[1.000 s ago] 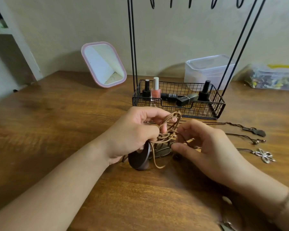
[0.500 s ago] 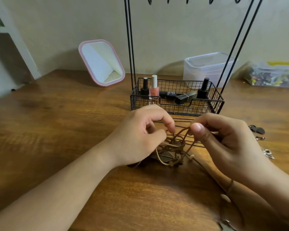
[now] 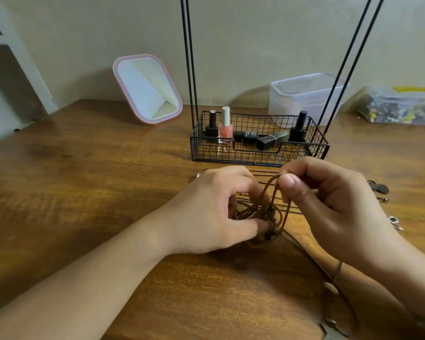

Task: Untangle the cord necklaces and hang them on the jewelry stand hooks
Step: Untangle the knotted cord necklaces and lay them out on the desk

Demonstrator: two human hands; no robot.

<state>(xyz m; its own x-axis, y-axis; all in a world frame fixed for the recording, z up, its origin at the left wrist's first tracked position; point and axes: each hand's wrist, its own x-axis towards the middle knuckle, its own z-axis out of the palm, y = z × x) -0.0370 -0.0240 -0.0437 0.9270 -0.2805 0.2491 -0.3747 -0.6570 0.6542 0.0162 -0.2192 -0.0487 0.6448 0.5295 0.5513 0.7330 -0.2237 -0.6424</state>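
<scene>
So my left hand [image 3: 214,212] was curled around the tangled bundle of brown cord necklaces [image 3: 258,214] in the middle of the frame, thumb and fingers pinching the knotty part just above the brown wooden table [image 3: 84,192]. My right hand [image 3: 329,200] had thumb and forefinger pinched on one loop of the cord, lifting it up out of the mess. The black wire jewelry stand [image 3: 258,141] sat right behind my hands, upper centre, its basket base holding nail polish bottles [image 3: 225,126]. Its hooks were mostly cut off at the top edge. A pink-framed tabletop mirror [image 3: 146,88] leaned upper left, and a clear plastic lidded box [image 3: 304,94] sat behind the stand on the right.
</scene>
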